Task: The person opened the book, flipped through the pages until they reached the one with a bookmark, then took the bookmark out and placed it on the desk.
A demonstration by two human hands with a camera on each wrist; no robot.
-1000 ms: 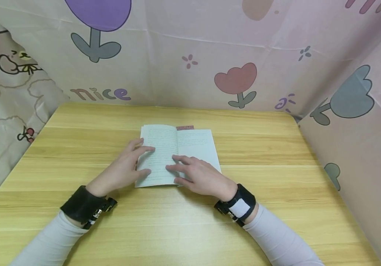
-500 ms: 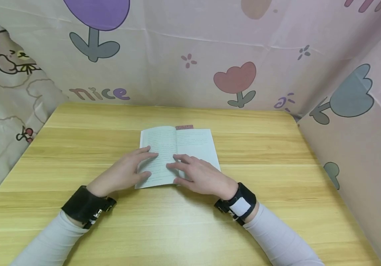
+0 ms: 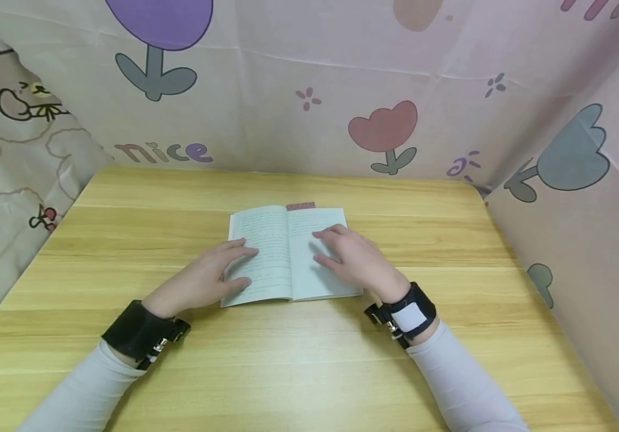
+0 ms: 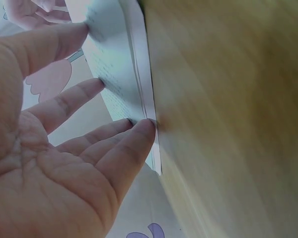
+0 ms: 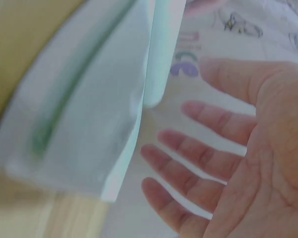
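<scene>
An open book (image 3: 263, 264) lies on the table, its left page covered in lines of print. My left hand (image 3: 206, 279) rests on that page with fingers spread. In the left wrist view, thumb and fingertips of the left hand (image 4: 64, 148) touch the page, and one fingertip is at the book's outer edge. Over the right page is my right hand (image 3: 360, 258), its fingers loosely extended. The right wrist view shows the right hand (image 5: 233, 148) with nothing in its fingers, beside the pale pages (image 5: 104, 84).
A dark red strip (image 3: 301, 206) sticks out past the book's top edge near the spine. The wooden table (image 3: 422, 228) meets a printed cloth (image 3: 266, 126) at the back and sides. Black bands with small cameras circle both wrists, including the right band (image 3: 414, 312).
My right hand has moved right, from the spine and left page to over the right page, uncovering the spine. Earlier, my left fingers slid slightly inward and down on the left page.
</scene>
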